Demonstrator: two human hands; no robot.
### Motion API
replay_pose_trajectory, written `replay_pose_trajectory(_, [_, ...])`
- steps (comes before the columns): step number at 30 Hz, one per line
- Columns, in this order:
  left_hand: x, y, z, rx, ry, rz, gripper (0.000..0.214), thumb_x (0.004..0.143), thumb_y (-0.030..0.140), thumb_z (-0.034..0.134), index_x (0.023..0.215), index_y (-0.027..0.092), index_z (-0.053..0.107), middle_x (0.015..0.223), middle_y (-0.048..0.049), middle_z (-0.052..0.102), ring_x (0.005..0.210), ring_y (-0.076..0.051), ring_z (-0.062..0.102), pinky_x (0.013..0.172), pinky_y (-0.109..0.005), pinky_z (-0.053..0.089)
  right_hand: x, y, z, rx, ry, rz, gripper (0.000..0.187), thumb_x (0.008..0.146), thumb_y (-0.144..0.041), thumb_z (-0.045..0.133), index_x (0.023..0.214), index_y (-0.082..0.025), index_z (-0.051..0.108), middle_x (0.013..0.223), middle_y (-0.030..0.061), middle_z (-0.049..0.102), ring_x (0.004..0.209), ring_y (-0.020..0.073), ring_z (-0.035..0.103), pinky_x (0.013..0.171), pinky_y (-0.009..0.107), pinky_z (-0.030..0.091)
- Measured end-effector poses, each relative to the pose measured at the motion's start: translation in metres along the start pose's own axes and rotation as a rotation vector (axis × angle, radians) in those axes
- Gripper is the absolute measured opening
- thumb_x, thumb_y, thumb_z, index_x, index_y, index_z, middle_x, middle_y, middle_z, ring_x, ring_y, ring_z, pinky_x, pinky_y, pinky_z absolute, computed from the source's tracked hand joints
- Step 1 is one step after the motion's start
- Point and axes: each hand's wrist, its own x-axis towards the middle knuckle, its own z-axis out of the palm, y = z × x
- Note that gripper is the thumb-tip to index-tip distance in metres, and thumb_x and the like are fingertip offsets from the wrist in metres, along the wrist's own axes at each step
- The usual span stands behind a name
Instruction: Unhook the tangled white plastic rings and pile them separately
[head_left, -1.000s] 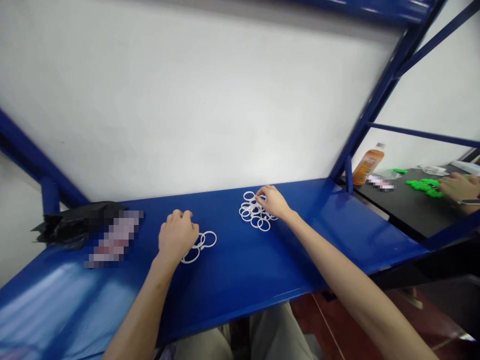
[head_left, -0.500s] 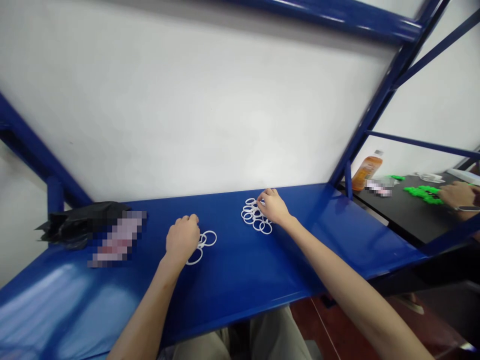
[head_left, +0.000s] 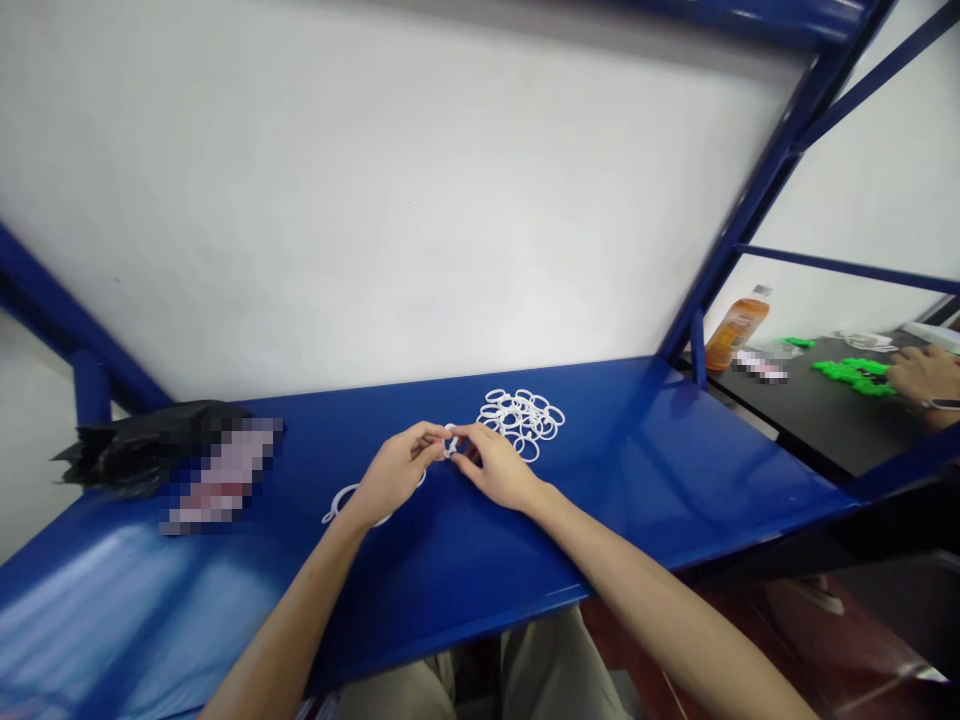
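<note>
Right now the left hand (head_left: 394, 472) and right hand (head_left: 499, 468) meet over the blue tabletop (head_left: 487, 540), fingertips of both pinched together on one small white ring (head_left: 450, 441), just in front of the heap of rings (head_left: 523, 417).

Open blue bench (head_left: 480, 560) along the near edge and toward the right end. A pile of white rings (head_left: 523, 415) crowds the back middle. A black bag (head_left: 142, 445) blocks the back left corner.
</note>
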Motion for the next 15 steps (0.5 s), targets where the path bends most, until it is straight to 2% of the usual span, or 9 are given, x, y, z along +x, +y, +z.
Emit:
replay_pose_trajectory(3, [0.000,-0.002,0.009,-0.007,-0.033,0.035,0.024,0.086,0.039,0.058,0.101,0.022,0.065,0.091,-0.0027,0.072,0.087,-0.019,0.070,0.082,-0.033,0.056,0.000,0.004,-0.001,0.017,-0.005,0.018,0.026,0.088,-0.014,0.061,0.114,-0.018,0.061,0.096,0.0054,0.066,0.075,0.0148,0.065,0.075,0.031,0.054])
replay_pose_trajectory(5, [0.001,-0.004,0.012,0.025,0.002,0.076,0.022,0.087,0.035,0.056,0.102,0.021,0.064,0.093,-0.0033,0.071,0.087,-0.018,0.069,0.082,-0.033,0.056,0.000,0.004,-0.004,0.053,0.013,0.030,0.025,0.089,-0.015,0.062,0.113,-0.018,0.061,0.092,0.0039,0.068,0.075,0.0150,0.066,0.074,0.030,0.054])
replay_pose_trajectory(7, [0.001,-0.007,0.013,0.130,0.066,0.141,0.022,0.085,0.025,0.052,0.104,0.022,0.064,0.099,-0.0040,0.069,0.086,-0.017,0.067,0.081,-0.033,0.056,0.000,0.002,-0.008,0.087,0.050,0.048,0.021,0.091,-0.019,0.063,0.112,-0.020,0.062,0.089,0.0031,0.069,0.076,0.0151,0.066,0.073,0.029,0.053])
replay_pose_trajectory(10, [0.000,-0.009,0.013,0.332,0.131,0.263,0.036,0.080,0.011,0.047,0.109,0.023,0.063,0.111,-0.0050,0.065,0.095,-0.018,0.064,0.085,-0.034,0.054,-0.001,0.000,-0.012,0.123,0.092,0.074,0.015,0.092,-0.021,0.062,0.107,-0.019,0.063,0.088,0.0035,0.070,0.077,0.0157,0.067,0.073,0.028,0.053])
replay_pose_trajectory(13, [-0.001,-0.012,0.015,0.490,0.114,0.343,0.037,0.084,0.012,0.049,0.117,0.023,0.061,0.119,-0.0060,0.063,0.111,-0.022,0.057,0.096,-0.039,0.049,-0.001,-0.001,-0.014,0.132,0.108,0.081,0.013,0.094,-0.024,0.060,0.106,-0.019,0.063,0.089,0.0039,0.071,0.079,0.0160,0.067,0.075,0.029,0.052])
replay_pose_trajectory(15, [-0.001,-0.014,0.017,0.587,0.089,0.358,0.029,0.090,0.019,0.051,0.116,0.023,0.061,0.118,-0.0063,0.064,0.110,-0.023,0.056,0.098,-0.042,0.046,0.000,-0.001,-0.015,0.132,0.108,0.081,0.012,0.096,-0.025,0.058,0.105,-0.019,0.062,0.090,0.0038,0.071,0.079,0.0156,0.067,0.076,0.029,0.051])
